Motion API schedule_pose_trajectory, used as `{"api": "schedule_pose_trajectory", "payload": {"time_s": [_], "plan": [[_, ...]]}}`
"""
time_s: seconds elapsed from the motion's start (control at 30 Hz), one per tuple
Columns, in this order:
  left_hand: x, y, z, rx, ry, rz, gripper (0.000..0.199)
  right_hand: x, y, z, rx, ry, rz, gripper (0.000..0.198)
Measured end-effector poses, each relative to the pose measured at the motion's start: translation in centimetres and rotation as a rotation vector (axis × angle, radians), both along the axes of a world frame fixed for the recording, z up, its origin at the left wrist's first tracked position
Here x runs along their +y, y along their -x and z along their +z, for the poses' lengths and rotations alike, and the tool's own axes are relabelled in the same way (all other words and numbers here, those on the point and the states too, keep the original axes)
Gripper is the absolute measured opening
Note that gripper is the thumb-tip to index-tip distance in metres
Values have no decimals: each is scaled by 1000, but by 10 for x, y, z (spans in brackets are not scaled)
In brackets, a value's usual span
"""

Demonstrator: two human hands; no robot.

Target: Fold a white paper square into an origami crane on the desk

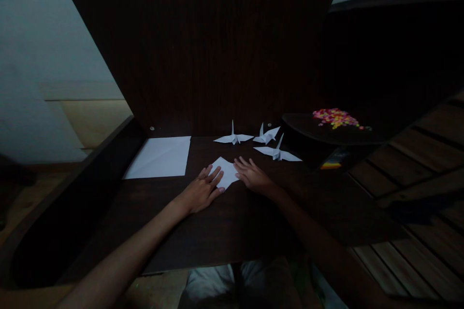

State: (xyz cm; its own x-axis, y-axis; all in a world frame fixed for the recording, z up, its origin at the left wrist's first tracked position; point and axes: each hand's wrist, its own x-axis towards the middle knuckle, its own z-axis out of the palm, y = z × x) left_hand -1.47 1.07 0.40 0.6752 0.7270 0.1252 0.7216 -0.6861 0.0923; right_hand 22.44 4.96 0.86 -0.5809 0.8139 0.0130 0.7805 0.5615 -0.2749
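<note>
White paper: three cranes (pixel 278 154), one sheet (pixel 159 158), one folded piece (pixel 228 173); left hand (pixel 203 190), right hand (pixel 254 176) on it, both outspread.

The folded paper (pixel 227 173) is plain white, like the flat sheet (pixel 159 157) and the three paper cranes (pixel 234 139). The desktop (pixel 232 234) is blackish brown; the back panel (pixel 217 48) shows faint reddish, vertical grain. The small pieces (pixel 337 118) mix pink, red, orange and yellow (with a few green specks at one edge). The wall (pixel 43 34) is pale blue-grey, the trousers (pixel 212 282) light grey, the slats (pixel 401 265) brown, striped by near-black gaps.
</note>
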Motion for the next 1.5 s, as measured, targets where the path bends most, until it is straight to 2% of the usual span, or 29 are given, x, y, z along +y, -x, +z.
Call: {"api": "schedule_pose_trajectory", "payload": {"time_s": [0.23, 0.4, 0.47, 0.6, 0.7, 0.93, 1.2, 1.5], "plan": [[1, 1, -1, -57, 31, -2, 59, 10, -17, 4, -20, 11, -52, 43], [6, 6, 5, -141, 87, 37, 60, 10, -22, 1, 124, -51, 67, 39], [11, 9, 7, -195, 75, 48, 56, 7, -21, 1, 188, -59, 118, 38], [17, 12, 10, -273, 23, 20, 43, 0, -13, 1, 209, -73, 167, 53], [18, 12, 11, -241, -19, -48, 30, -3, -6, 1, 168, -121, 170, 47], [17, 10, 12, -189, -90, -70, 32, -5, -4, 3, 97, -236, 228, 37], [14, 9, 14, -193, -86, -41, 31, -9, 2, 4, 104, -292, 202, 30], [14, 5, 10, -368, -11, -22, 25, -10, 10, 9, 153, -284, 123, 37]]}}
